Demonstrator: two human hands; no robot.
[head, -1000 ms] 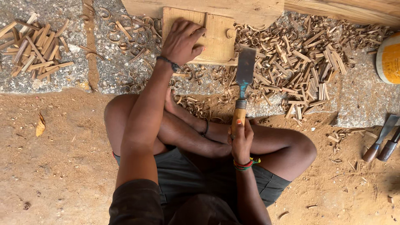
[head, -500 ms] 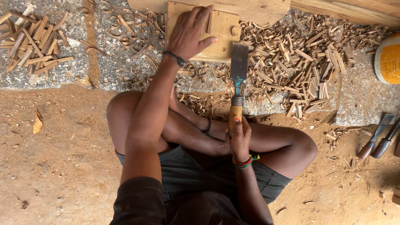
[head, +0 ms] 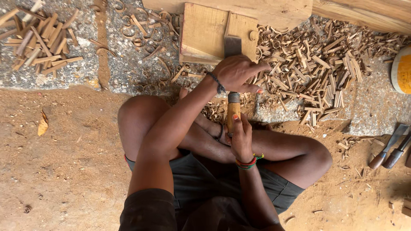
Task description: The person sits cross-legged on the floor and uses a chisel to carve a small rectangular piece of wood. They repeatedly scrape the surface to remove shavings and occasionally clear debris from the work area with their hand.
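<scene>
While the right hand [head: 240, 137] grips the chisel's [head: 233, 81] wooden handle, the left hand [head: 238, 72] clamps its shank, blade on the wooden block [head: 205, 34] at twelve o'clock: a paring cut, needing a steady forward push.

chisel [head: 233, 77] shank: under left hand [head: 238, 72] | yellow tub [head: 401, 69]: cropped (right edge)

Chisel [head: 233, 77]: orange-tan handle, grey blade; pale wood block [head: 205, 32].
</scene>
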